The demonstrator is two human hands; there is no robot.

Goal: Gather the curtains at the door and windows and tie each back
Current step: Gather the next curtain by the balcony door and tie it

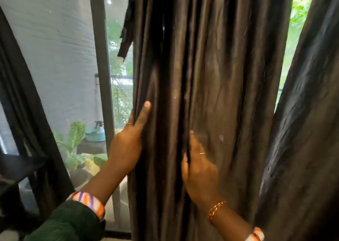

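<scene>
While our left hand point(126, 145) pinches the dark curtain point(211, 94) at its left edge, our right hand point(199, 165) grips mid-folds. Pleats run vertically; the tie-back strap point(126, 29) hangs up-left, nearer the left hand.

We lose left hand point(126, 147) fingers behind curtain point(211, 94) edge; right hand point(199, 165) fingertips blurred, buried in folds; curtain top cropped.
</scene>
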